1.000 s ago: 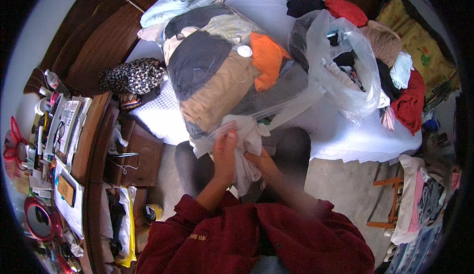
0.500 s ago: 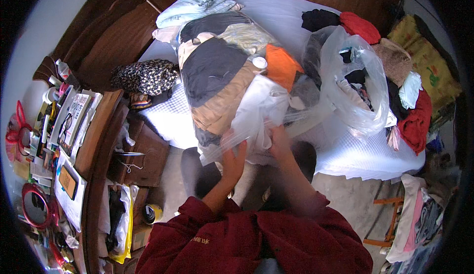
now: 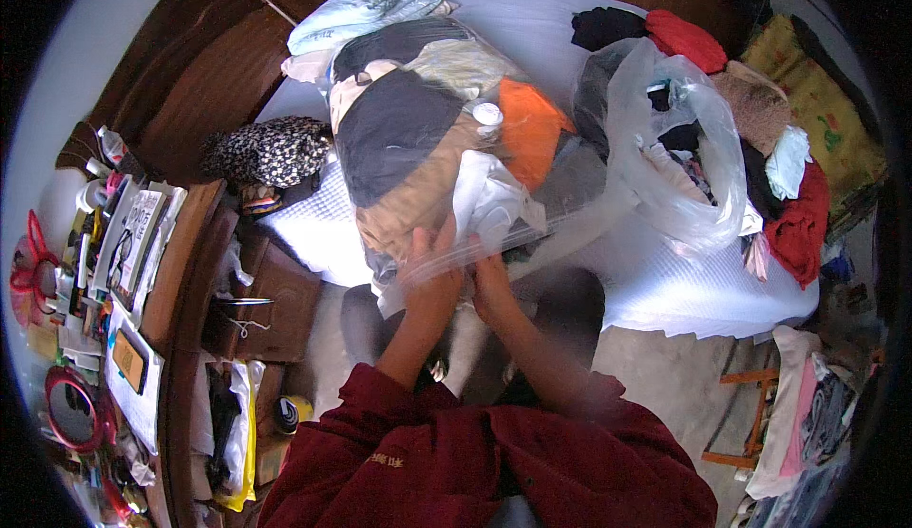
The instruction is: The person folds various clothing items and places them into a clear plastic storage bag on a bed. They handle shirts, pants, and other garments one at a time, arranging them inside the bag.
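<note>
A large clear plastic storage bag (image 3: 570,214) lies on the bed, packed with folded clothes. Inside are a dark grey garment (image 3: 394,134), a tan one (image 3: 404,195) and an orange one (image 3: 527,129). A white cloth (image 3: 484,195) sits bunched at the bag's near end, in front of my hands. My left hand (image 3: 432,267) grips the bag's near edge, its fingers partly behind the clear film. Close beside it, my right hand (image 3: 492,290) is closed on the same edge, fingertips partly hidden. A round white valve cap (image 3: 487,115) sits on the bag's top.
An open clear bag (image 3: 727,176) with clothes stands to the right on the bed (image 3: 655,290). Red garments (image 3: 689,43) and a brown fleece (image 3: 755,96) lie around it. A patterned cloth (image 3: 271,148) is at the left. A cluttered wooden desk (image 3: 185,290) borders the left side.
My right hand has moved left, nearer my left hand, which has risen slightly. The white cloth now looks smaller and more bunched. The view has shifted a little.
</note>
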### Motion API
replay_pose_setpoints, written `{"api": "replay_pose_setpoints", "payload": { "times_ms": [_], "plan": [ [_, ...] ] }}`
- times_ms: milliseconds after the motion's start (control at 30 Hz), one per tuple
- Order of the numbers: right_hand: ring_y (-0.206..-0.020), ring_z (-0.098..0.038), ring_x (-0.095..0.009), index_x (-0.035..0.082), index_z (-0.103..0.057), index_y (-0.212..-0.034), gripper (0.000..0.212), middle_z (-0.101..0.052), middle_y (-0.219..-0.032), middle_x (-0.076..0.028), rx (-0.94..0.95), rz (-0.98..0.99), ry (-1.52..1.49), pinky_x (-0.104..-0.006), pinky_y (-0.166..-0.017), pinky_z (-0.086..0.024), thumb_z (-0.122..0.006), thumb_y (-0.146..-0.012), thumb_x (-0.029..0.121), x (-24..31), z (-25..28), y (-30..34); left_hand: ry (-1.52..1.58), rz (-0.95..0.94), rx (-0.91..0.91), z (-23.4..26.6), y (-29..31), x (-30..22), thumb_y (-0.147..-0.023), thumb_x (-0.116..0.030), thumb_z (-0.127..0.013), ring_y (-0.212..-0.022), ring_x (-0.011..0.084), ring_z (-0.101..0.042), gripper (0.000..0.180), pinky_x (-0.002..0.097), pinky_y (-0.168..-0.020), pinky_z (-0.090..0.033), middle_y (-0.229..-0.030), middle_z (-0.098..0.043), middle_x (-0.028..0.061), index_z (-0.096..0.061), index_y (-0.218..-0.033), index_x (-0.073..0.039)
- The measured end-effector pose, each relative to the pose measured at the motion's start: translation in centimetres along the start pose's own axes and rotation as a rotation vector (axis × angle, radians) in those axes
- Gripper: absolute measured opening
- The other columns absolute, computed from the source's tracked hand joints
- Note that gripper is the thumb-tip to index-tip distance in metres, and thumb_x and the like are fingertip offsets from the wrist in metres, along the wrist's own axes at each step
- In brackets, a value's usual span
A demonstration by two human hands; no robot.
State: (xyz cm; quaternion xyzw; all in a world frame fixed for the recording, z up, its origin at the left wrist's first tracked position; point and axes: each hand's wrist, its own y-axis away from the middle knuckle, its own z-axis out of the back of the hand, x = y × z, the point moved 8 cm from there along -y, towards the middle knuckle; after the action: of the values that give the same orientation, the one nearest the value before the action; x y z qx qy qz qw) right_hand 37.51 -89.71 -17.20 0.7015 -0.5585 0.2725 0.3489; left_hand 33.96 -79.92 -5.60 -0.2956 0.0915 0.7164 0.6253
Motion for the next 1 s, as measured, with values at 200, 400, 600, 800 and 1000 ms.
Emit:
{"api": "replay_pose_setpoints", "payload": {
  "times_ms": [200, 400, 600, 800, 1000],
  "plan": [
    [-0.097, -0.061, -0.020, 0.000, -0.050, -0.132, 0.054, -0.062, -0.115, -0.012, -0.069, 0.159, 0.161, -0.0309, -0.079, -0.051, -0.063, -0.097, 0.038, -0.5, -1.7, -4.2, 0.049, -0.358, -0.424, 1.4, 1.3, -1.2, -0.090, -0.029, -0.068, -0.123, 0.0344, -0.052, 0.062, 0.0442, -0.103, -0.042, -0.133, -0.054, 0.0203, -0.046, -0.140, -0.001],
    [-0.078, -0.063, -0.018, -0.003, -0.057, -0.117, 0.042, -0.063, -0.096, -0.010, -0.105, -0.084, -0.094, -0.0337, -0.065, -0.054, -0.062, -0.096, 0.033, -1.0, -2.3, -2.9, 1.812, 0.396, -0.142, -4.2, 4.0, 3.2, -0.102, -0.034, -0.053, -0.093, 0.0204, -0.058, 0.038, 0.0348, -0.083, -0.047, -0.105, -0.060, 0.0092, -0.055, -0.121, -0.002],
    [-0.111, -0.060, -0.028, -0.009, -0.048, -0.133, 0.052, -0.060, -0.124, -0.019, -0.190, 0.127, 0.128, -0.0370, -0.095, -0.048, -0.058, -0.097, 0.028, 1.2, -4.5, -5.7, 1.617, 0.532, -0.067, -3.6, 4.5, 3.8, -0.104, -0.034, -0.049, -0.059, 0.0099, -0.049, 0.025, 0.0243, -0.050, -0.037, -0.075, -0.056, -0.0002, -0.056, -0.099, -0.010],
    [-0.119, -0.056, -0.033, -0.009, -0.049, -0.131, 0.059, -0.057, -0.131, -0.022, 0.090, 0.450, 0.528, -0.0390, -0.102, -0.043, -0.063, -0.094, 0.034, 1.0, -3.2, -10.6, 1.546, 0.552, 0.038, -4.8, 5.5, 3.4, -0.103, -0.037, -0.052, -0.057, 0.0087, -0.048, 0.028, 0.0240, -0.048, -0.036, -0.072, -0.056, -0.0016, -0.058, -0.093, -0.012],
    [-0.121, -0.053, -0.037, 0.004, -0.054, -0.128, 0.051, -0.056, -0.126, -0.020, 0.207, 0.759, 1.513, -0.0465, -0.099, -0.043, -0.066, -0.088, 0.033, 2.5, -2.7, -0.5, 1.582, 0.548, 0.014, -4.7, 5.3, 4.0, -0.102, -0.038, -0.053, -0.056, 0.0088, -0.049, 0.029, 0.0245, -0.048, -0.036, -0.071, -0.057, -0.0010, -0.059, -0.091, -0.012]
  ]
}}
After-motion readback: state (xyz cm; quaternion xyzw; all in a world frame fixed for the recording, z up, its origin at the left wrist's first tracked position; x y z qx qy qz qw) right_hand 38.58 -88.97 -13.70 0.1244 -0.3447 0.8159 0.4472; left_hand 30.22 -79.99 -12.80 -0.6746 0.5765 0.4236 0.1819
